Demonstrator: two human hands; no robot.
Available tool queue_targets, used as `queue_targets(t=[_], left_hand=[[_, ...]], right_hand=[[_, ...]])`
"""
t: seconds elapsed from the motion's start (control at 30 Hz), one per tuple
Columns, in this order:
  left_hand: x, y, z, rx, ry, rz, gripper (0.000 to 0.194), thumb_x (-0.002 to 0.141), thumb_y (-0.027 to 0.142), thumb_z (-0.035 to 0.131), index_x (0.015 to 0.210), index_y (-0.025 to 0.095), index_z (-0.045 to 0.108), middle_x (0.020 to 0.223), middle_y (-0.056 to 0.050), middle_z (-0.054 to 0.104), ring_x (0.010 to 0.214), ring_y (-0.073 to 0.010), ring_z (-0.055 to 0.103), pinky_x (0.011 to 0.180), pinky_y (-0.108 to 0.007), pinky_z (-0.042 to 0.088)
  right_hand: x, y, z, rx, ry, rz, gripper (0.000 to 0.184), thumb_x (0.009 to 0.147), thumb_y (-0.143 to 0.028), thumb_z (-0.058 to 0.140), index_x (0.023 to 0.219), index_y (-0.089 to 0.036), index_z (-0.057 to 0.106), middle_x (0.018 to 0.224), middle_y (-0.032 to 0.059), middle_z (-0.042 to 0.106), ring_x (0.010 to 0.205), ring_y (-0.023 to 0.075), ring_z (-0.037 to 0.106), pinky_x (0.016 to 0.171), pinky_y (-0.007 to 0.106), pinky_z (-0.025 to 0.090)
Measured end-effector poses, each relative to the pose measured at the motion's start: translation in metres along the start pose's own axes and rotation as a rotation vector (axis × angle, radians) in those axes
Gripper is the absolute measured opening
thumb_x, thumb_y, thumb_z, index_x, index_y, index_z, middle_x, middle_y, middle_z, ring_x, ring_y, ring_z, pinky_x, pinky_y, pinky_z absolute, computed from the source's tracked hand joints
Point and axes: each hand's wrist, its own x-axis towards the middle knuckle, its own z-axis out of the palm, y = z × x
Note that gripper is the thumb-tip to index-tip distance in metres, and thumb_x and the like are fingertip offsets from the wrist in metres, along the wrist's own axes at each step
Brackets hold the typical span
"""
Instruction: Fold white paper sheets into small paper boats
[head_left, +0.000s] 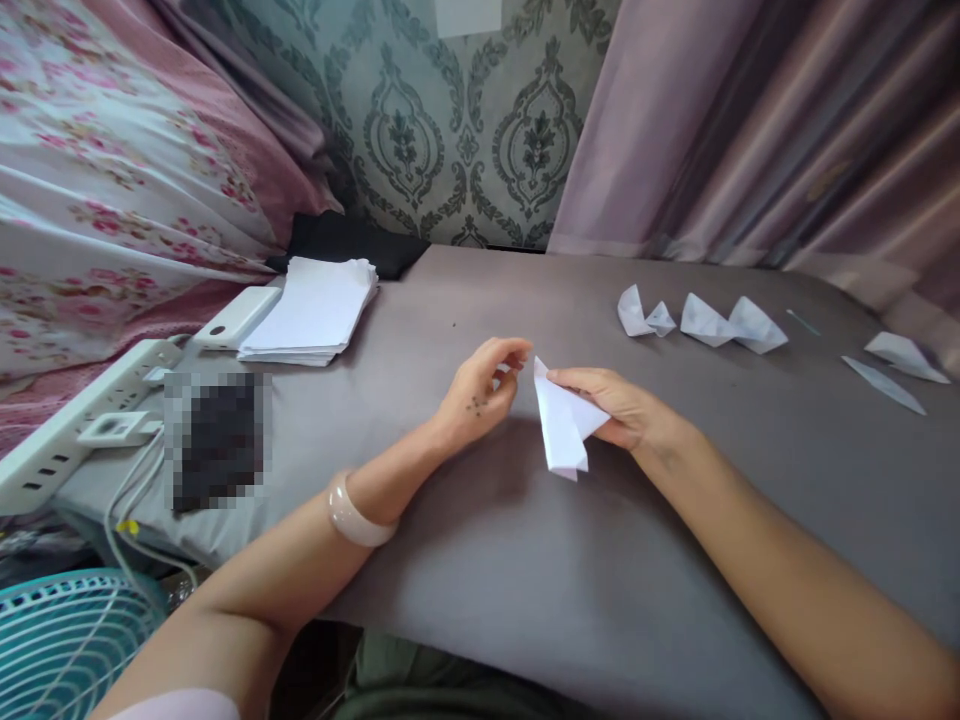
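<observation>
A folded sheet of white paper, creased into a pointed shape with a narrow lower flap, hangs above the grey table. My right hand grips its right side between thumb and fingers. Just left of the paper is my left hand, its fingers bent and thumb apart from them. Nothing shows in that hand, and a small gap separates it from the paper's top point. A pale bangle circles my left wrist.
A stack of white paper lies at the back left, beside a white box and a power strip. Folded paper pieces stand at the back right; a flat paper strip lies farther right. A fan stands lower left.
</observation>
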Motion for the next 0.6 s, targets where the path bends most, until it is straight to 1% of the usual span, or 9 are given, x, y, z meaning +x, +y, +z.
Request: queue_targets(t=[0.07,0.1,0.13,0.2,0.27,0.37,0.43,0.5,0.6], left_hand=[[-0.002,0.005,-0.001,0.190,-0.044,0.214,0.039,0.079,0.012,0.058,0.115,0.023,0.066,0.118,-0.009,0.064,0.111,-0.0216,0.057,0.097,-0.038,0.044],[-0.002,0.007,-0.001,0.237,-0.086,0.285,0.039,0.079,0.011,0.057,0.115,0.024,0.066,0.120,-0.009,0.064,0.116,-0.0224,0.055,0.102,-0.041,0.041],[-0.003,0.009,-0.001,0.256,-0.124,0.332,0.037,0.081,0.011,0.057,0.114,0.024,0.067,0.119,-0.008,0.066,0.118,-0.0228,0.055,0.105,-0.042,0.038],[-0.003,0.012,0.000,0.255,-0.169,0.362,0.028,0.085,0.015,0.057,0.108,0.024,0.070,0.111,-0.008,0.070,0.114,-0.0228,0.058,0.105,-0.043,0.039],[-0.004,0.013,0.000,0.238,-0.187,0.319,0.020,0.088,0.021,0.058,0.102,0.024,0.073,0.101,-0.008,0.073,0.104,-0.0222,0.062,0.099,-0.040,0.044],[-0.005,0.013,0.002,0.163,-0.162,0.149,0.016,0.087,0.028,0.062,0.094,0.023,0.075,0.093,-0.007,0.073,0.090,-0.0198,0.065,0.087,-0.034,0.050],[-0.007,0.012,0.005,0.026,-0.122,0.025,0.017,0.085,0.033,0.065,0.094,0.022,0.075,0.090,-0.006,0.072,0.083,-0.0183,0.065,0.076,-0.030,0.053],[-0.007,0.011,0.008,-0.137,-0.090,-0.048,0.021,0.083,0.035,0.067,0.096,0.020,0.073,0.088,-0.005,0.071,0.079,-0.0172,0.065,0.067,-0.027,0.054],[-0.006,0.011,0.011,-0.303,-0.065,-0.086,0.022,0.080,0.035,0.072,0.092,0.017,0.072,0.086,-0.004,0.071,0.077,-0.0161,0.067,0.072,-0.029,0.057]], right_hand=[[0.003,0.000,-0.003,0.079,-0.014,0.054,0.010,0.075,-0.014,0.066,0.066,-0.015,0.063,0.058,-0.0007,0.062,0.050,0.0087,0.056,0.049,0.019,0.046],[0.004,0.000,-0.003,0.113,-0.025,0.080,0.011,0.076,-0.012,0.065,0.066,-0.016,0.061,0.058,-0.0015,0.062,0.050,0.0083,0.056,0.049,0.019,0.047],[0.004,0.000,-0.004,0.142,-0.037,0.101,0.012,0.076,-0.011,0.065,0.066,-0.016,0.060,0.057,-0.0024,0.060,0.049,0.0078,0.055,0.049,0.018,0.047],[0.004,0.000,-0.003,0.173,-0.058,0.144,0.016,0.079,-0.010,0.063,0.066,-0.017,0.057,0.055,-0.0039,0.057,0.046,0.0065,0.053,0.046,0.016,0.046],[0.003,0.000,-0.002,0.177,-0.052,0.206,0.017,0.081,-0.010,0.062,0.066,-0.016,0.056,0.053,-0.0042,0.055,0.043,0.0051,0.050,0.042,0.014,0.044],[0.000,-0.001,-0.002,0.184,-0.055,0.312,0.014,0.083,-0.009,0.059,0.070,-0.014,0.058,0.054,-0.0033,0.055,0.041,0.0031,0.048,0.037,0.010,0.037],[-0.002,-0.002,-0.003,0.217,-0.080,0.363,0.014,0.085,-0.009,0.054,0.072,-0.012,0.059,0.054,-0.0025,0.054,0.040,0.0022,0.047,0.036,0.008,0.035],[-0.003,-0.002,-0.004,0.266,-0.124,0.392,0.016,0.087,-0.012,0.050,0.074,-0.012,0.059,0.053,-0.0022,0.053,0.038,0.0019,0.045,0.036,0.008,0.034],[-0.004,-0.001,-0.005,0.329,-0.217,0.408,0.018,0.088,-0.018,0.048,0.077,-0.012,0.059,0.051,-0.0027,0.050,0.037,0.0026,0.042,0.036,0.009,0.032]])
